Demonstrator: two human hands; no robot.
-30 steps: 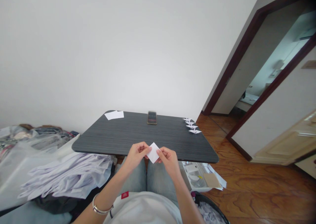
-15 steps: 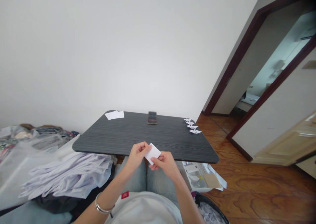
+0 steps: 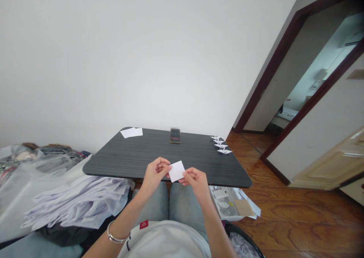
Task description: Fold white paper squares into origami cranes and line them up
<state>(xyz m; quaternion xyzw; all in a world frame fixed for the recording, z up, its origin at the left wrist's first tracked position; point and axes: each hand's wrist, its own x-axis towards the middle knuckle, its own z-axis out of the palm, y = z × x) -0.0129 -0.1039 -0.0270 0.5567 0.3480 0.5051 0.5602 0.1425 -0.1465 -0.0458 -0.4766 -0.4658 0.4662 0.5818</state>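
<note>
A small white folded paper square (image 3: 176,171) is held up between both hands, just above the near edge of the dark grey table (image 3: 136,157). My left hand (image 3: 154,172) pinches its left edge with the fingers curled. My right hand (image 3: 195,179) pinches its lower right edge. Both hands hover over my lap in grey jeans.
On the table lie a white sheet (image 3: 131,132) at the far left, a small dark stand (image 3: 175,135) at the back, and several folded paper cranes (image 3: 221,144) along the right edge. Crumpled white papers (image 3: 76,203) pile at my left. A bin (image 3: 244,244) and tray stand on the wooden floor.
The paper square has been turned in my fingers, from a diamond stance to lying nearly square-on, and both hands have risen slightly toward the table edge.
</note>
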